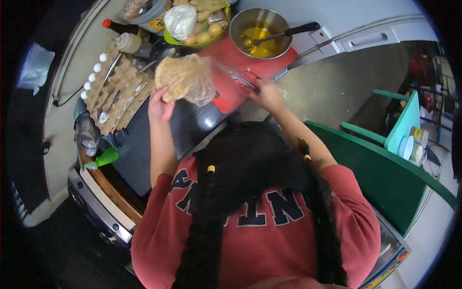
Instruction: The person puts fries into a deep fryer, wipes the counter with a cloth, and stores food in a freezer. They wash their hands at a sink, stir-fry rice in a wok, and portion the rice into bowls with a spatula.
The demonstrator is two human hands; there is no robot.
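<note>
My left hand (161, 105) is closed on the lower left edge of a clear plastic bag (201, 89) of yellowish, lumpy food (174, 77), held up over the counter. To its right, my right hand (268, 96) grips a bladed metal utensil (236, 75) with a dark handle. Its blade points left toward the bag; blur hides whether it is a knife or scissors. Beneath both lies a red board (224, 101). On the board's far side stands a metal pot (236, 41) of yellow liquid, with a black-handled utensil (302, 29) resting in it.
Egg cartons (126, 91) with several white eggs (96, 68) and some cutlery stand at the left. Beyond are a sauce bottle (129, 43) and a green-yellow bowl (168, 39) of produce. A green bottle (107, 157) lies near the stove (98, 207). A green panel (365, 168) stands at the right.
</note>
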